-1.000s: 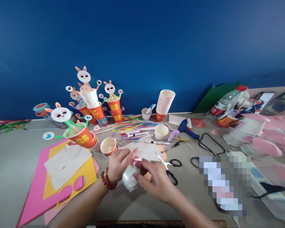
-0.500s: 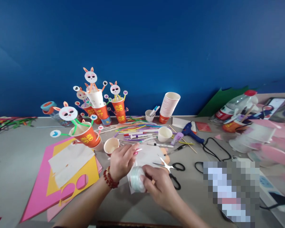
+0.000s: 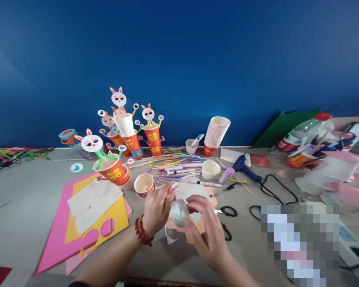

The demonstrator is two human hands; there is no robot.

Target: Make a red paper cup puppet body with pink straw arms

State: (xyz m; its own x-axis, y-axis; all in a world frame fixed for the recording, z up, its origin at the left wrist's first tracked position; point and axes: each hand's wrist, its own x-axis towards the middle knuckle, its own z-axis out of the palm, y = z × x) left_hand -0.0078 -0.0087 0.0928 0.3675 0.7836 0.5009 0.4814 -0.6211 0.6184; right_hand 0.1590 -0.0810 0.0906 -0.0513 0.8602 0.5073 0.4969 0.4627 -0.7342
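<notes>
A roll of clear tape (image 3: 179, 212) sits between both hands above the grey table (image 3: 24, 199). My left hand (image 3: 157, 211), with a red bead bracelet on its wrist, is closed around a pink-tipped straw piece (image 3: 172, 187) and touches the roll's left side. My right hand (image 3: 208, 229) curls around the roll from the right, fingers pinching at its top edge. Under the hands lie white paper (image 3: 191, 191) and an orange paper piece (image 3: 197, 229). Black-handled scissors (image 3: 225, 217) lie just right of my right hand.
Orange paper cups with bunny faces (image 3: 112, 169) stand at left and back. Pink and yellow foam sheets (image 3: 77, 223) lie left. Coloured straws and pens (image 3: 176, 165), a cup stack (image 3: 215, 133), a blue glue gun (image 3: 243, 165) with black cord, and a bottle (image 3: 302, 133) fill the right.
The hands have lifted the tape roll up and slightly right. My right hand has turned round it, fingers now on top. The view shifted a little left.
</notes>
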